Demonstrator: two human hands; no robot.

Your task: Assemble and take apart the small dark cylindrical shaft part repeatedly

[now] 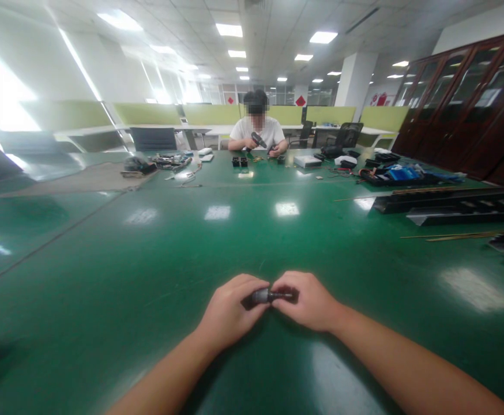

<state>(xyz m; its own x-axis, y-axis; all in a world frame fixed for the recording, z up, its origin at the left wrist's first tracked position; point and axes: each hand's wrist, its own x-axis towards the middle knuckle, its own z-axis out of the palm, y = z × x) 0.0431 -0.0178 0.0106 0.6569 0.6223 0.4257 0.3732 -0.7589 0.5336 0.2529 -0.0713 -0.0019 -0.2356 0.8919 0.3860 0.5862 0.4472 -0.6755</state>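
Observation:
Close in front of me, just over the green table [169, 242], both hands meet at a small dark rod-like piece with a grey collar [261, 296]. A thinner, ribbed dark section points to the right. My left hand [232, 308] wraps its thumb and fingers round the thicker left part, whose end is hidden in the palm. The thumb and fingers of my right hand [306, 301] close round the thin section beside the collar. Blur keeps me from telling the piece's exact kind.
Across the table a person in a white shirt [273, 128] holds a dark power drill [258, 139]. Black blocks [240, 162] lie before them. Long black metal profiles [459, 202] lie at the right. Tangled electronic parts [172, 161] lie at the far left, a blue bundle [403, 172] at the far right.

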